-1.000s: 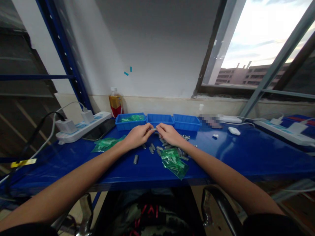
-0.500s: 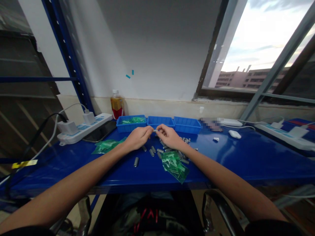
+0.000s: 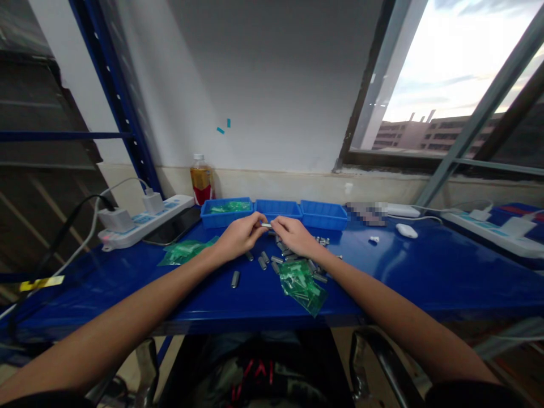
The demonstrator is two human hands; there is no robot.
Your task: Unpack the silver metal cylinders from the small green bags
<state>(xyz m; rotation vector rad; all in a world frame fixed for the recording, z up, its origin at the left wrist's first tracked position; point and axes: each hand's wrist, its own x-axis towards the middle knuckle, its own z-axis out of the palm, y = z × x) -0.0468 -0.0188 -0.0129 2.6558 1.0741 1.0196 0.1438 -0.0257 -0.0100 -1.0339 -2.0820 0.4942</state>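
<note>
My left hand [image 3: 240,235] and my right hand [image 3: 294,235] meet over the desk, just in front of the middle blue tray. A small pale rod [image 3: 266,225] spans the gap between them, its left end pinched in my left fingers and its right end in my right. Too little of it shows to tell its exact kind. Below the hands lie several grey metal cylinders [image 3: 262,263], partly covered by my right hand. One cylinder [image 3: 235,279] rests apart, nearer the front edge. By my right wrist is a green plastic bag [image 3: 302,286] with thin metal pieces inside.
Three blue trays line the back: the left tray [image 3: 205,220] holds green bags, beside the middle tray [image 3: 278,205] and right tray [image 3: 325,220]. Another green bag [image 3: 182,253], a phone [image 3: 172,226], a bottle [image 3: 201,180], power strips [image 3: 144,224] and an earbud case [image 3: 407,230] surround them.
My left fingers have opened out somewhat, and more of the pale rod shows between the hands. The right fingers have turned slightly around its end. Items on the desk stay put.
</note>
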